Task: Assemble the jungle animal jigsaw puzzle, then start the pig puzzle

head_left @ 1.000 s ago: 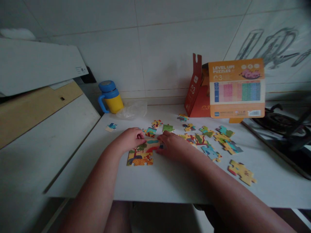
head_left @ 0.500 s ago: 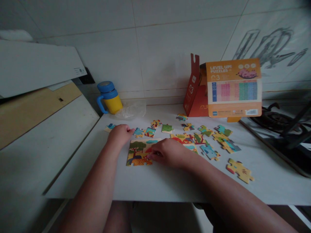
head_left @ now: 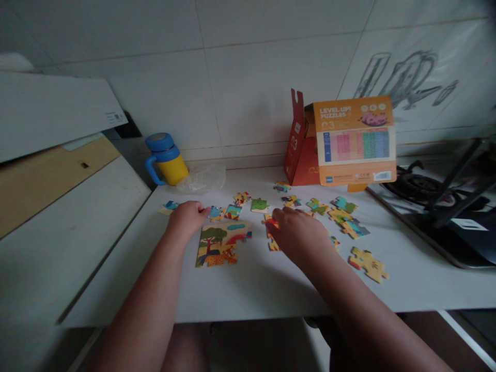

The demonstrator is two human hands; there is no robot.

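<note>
Work in hand: a picture puzzle, partly joined, on a white table (head_left: pixel 236 297). The joined section (head_left: pixel 213 253) lies flat in front of the person, between the two forearms, and shows a tree above and a spotted animal below. Its upper row reaches farther right than its lower row, leaving a stepped edge at the lower right.

Right hand (head_left: pixel 300 227): placed over a group of pieces (head_left: pixel 273 243) to the right of the joined section, fingers bent downward. The hand covers most of that group; whether the fingers pinch a piece or merely rest on one cannot be told.

Left hand (head_left: pixel 188 217): just beyond the section's upper left corner, fingers curled in, thumb and forefinger close together beside a blue piece (head_left: pixel 217 213). Contact with that piece, or anything within the curl, cannot be confirmed.

Assessment: the step appears to be selecting or lifting pieces on the right side, the section being incomplete. The next move seems to call for a firm pinch on one piece, its tabs turned to suit the stepped edge, then a level press, with the section steadied against sliding.

Also noted: a yellow piece (head_left: pixel 369 264) lies apart at right; an orange box (head_left: pixel 356 142) stands behind.
</note>
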